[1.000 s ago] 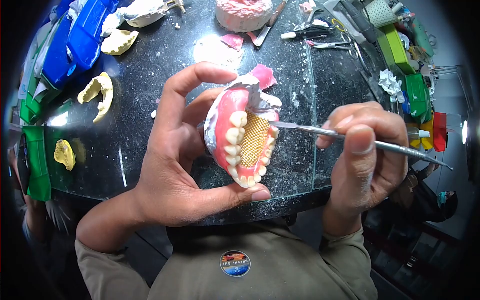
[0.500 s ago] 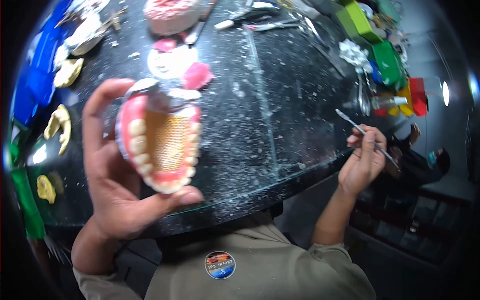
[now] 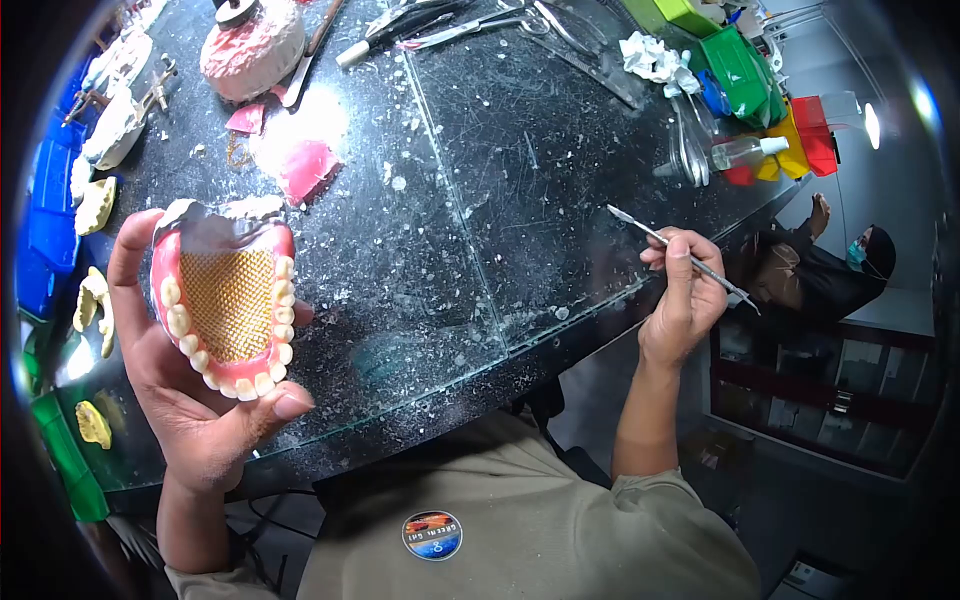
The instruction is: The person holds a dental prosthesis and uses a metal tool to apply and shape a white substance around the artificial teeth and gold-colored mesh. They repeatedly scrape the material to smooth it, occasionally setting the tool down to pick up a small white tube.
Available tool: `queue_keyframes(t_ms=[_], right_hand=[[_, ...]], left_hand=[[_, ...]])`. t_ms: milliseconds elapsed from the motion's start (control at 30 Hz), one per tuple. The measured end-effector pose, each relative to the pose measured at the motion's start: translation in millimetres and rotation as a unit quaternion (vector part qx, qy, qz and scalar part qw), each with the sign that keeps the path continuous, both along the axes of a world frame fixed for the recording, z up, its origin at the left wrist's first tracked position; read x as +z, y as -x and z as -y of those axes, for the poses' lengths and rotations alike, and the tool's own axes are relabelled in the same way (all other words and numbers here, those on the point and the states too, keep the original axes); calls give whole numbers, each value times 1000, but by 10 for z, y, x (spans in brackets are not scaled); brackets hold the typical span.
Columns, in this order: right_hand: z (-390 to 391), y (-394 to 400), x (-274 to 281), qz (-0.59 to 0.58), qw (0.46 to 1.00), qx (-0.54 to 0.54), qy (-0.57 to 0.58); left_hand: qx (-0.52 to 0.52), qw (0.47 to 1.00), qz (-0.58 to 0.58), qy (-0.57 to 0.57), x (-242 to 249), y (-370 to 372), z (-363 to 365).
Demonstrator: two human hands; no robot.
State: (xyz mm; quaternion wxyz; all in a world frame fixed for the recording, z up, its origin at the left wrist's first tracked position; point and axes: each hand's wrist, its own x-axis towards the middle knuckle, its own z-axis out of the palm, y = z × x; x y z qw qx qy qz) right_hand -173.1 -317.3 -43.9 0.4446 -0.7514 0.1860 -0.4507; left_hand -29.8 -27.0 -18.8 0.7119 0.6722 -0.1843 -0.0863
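My left hand (image 3: 190, 425) is closed around a denture on its cast (image 3: 275, 362), raised over the left of the table. It has pink gums, a full arch of cream teeth and a gold mesh palate (image 3: 228, 305); the teeth face the camera. Grey-white plaster shows at its back edge. In my right hand (image 3: 688, 300) a thin double-ended metal wax carver (image 3: 640, 222) is pinched between thumb and fingers, over the table's front edge and well apart from the denture. Its flat tip points toward the far left.
Pink wax pieces (image 3: 308, 170), a knife (image 3: 298, 82) and a pink-and-white plaster model (image 3: 252, 55) lie beyond the denture. Yellowish casts (image 3: 94, 425) line the left side. Pliers (image 3: 565, 28), a small bottle (image 3: 748, 152) and coloured bins (image 3: 815, 135) are at the far right. A masked person (image 3: 845, 265) is to the right.
The view has shifted, so most things sit further left. The denture has turned to show its palate more squarely. Both hands keep their holds.
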Motion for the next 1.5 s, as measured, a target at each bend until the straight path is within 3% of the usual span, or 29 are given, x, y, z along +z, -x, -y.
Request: queue_keyframes(t_ms=[367, 433, 567, 700, 767, 900, 1500], right_hand=[[-44, -37, 45, -28, 999, -16, -28], [-127, -110, 102, 6, 998, -6, -55], [-490, -447, 369, 73, 985, 151, -33], [-882, -831, 653, 104, 939, 327, 2], [-1039, -966, 740, 54, 933, 348, 76], [-1156, -1105, 722, 39, 928, 351, 122], [-1153, -1116, 539, 30, 929, 352, 110]], left_hand=[[-79, 996, 39, 16, -50, -107, -119], [-80, 995, 0, 61, -19, -87, -39], [-126, 988, -26, 80, 20, -104, -82], [-162, 979, -32, 115, -7, -113, -112], [-169, 978, -28, 117, -5, -119, -118], [-171, 976, -9, 131, -26, -133, -118], [-186, 976, -1, 117, -49, -157, -115]])
